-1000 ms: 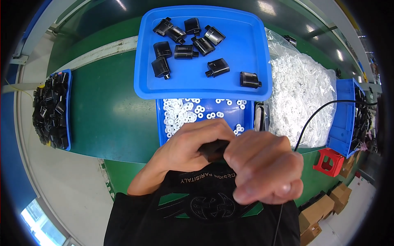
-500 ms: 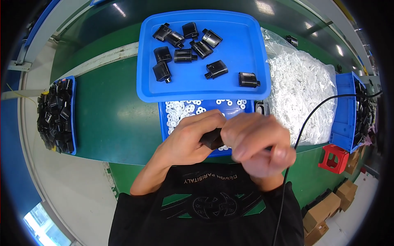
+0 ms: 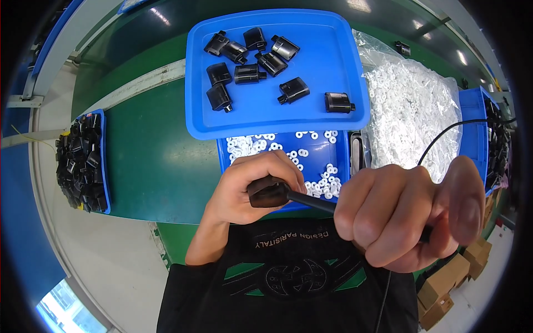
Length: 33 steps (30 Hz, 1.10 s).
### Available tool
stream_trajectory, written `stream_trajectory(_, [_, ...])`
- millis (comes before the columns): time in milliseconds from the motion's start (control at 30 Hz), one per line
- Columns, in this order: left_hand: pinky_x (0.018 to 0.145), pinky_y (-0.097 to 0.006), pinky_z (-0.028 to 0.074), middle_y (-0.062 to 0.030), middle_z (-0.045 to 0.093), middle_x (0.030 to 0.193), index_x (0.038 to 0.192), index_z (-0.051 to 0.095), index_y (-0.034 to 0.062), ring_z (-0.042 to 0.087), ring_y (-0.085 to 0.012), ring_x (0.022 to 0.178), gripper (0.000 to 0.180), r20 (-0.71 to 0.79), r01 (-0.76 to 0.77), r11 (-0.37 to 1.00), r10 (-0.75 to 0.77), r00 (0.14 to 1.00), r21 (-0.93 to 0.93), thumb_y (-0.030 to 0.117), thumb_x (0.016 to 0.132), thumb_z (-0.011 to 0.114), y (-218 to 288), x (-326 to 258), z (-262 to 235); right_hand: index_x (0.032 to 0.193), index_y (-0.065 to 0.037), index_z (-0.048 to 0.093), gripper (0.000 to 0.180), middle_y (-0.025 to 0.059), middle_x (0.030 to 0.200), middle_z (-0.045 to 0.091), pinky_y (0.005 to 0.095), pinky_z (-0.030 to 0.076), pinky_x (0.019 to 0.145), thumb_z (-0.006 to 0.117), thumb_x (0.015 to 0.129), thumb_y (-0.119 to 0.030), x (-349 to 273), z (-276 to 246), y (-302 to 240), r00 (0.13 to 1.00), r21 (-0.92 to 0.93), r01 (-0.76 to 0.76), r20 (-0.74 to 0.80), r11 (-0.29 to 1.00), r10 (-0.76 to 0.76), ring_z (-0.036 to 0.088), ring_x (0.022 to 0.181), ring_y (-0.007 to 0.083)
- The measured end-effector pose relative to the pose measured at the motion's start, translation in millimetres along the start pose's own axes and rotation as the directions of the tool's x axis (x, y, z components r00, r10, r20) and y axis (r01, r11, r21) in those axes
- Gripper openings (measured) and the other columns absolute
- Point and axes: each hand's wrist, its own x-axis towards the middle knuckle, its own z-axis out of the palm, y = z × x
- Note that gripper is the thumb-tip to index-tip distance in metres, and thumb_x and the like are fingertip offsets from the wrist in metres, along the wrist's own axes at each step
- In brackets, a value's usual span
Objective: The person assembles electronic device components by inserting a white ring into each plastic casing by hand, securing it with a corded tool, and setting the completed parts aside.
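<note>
Shifted rightward since half a second ago, the right hand (image 3: 408,216) bares a slim, straight black rod (image 3: 312,202). The left hand (image 3: 250,183) grasps a glossy, rounded black housing (image 3: 268,192) with curled fingers, by a shiny blue tray (image 3: 322,152) of flat white rings (image 3: 325,186); the rod runs from the housing's end into the right hand's clenched grasp.

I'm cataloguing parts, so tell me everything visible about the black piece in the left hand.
The black piece is dark and blocky with softened edges, and looks like smooth, slightly glossy plastic. The left hand's curled fingers grip it and hide part of it, so its full shape cannot be told. One end faces the right hand, whose dark rod appears to meet it there; whether the rod goes inside is unclear.
</note>
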Motion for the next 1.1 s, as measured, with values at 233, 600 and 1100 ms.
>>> stream_trajectory(233, [0.072,-0.030,0.051,-0.0104,0.066,0.090,0.093,0.063,0.0009,0.065,-0.0221,0.083,0.027,0.008,0.070,0.981,-0.072,0.997,0.183,-0.010,0.070,0.071,12,1,7,0.115,-0.001,0.043,0.037,0.0042,0.042,0.043,0.0279,0.022,0.032,0.034,0.102,-0.033,-4,9,9,0.998,0.051,-0.036,-0.040,0.998,0.038,0.029,0.031,0.0116])
stream_trajectory(600, [0.069,-0.032,0.050,-0.0088,0.064,0.088,0.095,0.062,-0.0008,0.064,-0.0238,0.077,0.030,0.049,0.010,0.941,-0.028,0.998,0.337,-0.008,0.067,0.072,15,4,8,0.111,0.009,0.053,0.038,0.0054,0.043,0.043,0.0292,0.021,0.034,0.046,0.098,-0.026,-9,12,34,0.992,0.145,-0.089,-0.079,0.985,0.101,0.031,0.033,0.0106])
stream_trajectory(1100, [0.091,-0.034,0.041,-0.0128,0.058,0.106,0.117,0.055,-0.0001,0.054,-0.0257,0.099,0.036,-0.525,0.342,0.633,0.119,0.843,0.694,0.024,0.090,0.060,24,12,-138,0.090,-0.003,0.069,0.008,0.0059,0.068,0.064,0.0273,0.043,0.047,0.065,0.083,-0.004,-40,-43,18,0.945,-0.819,-0.308,-0.203,0.484,0.257,0.056,0.051,0.0127])
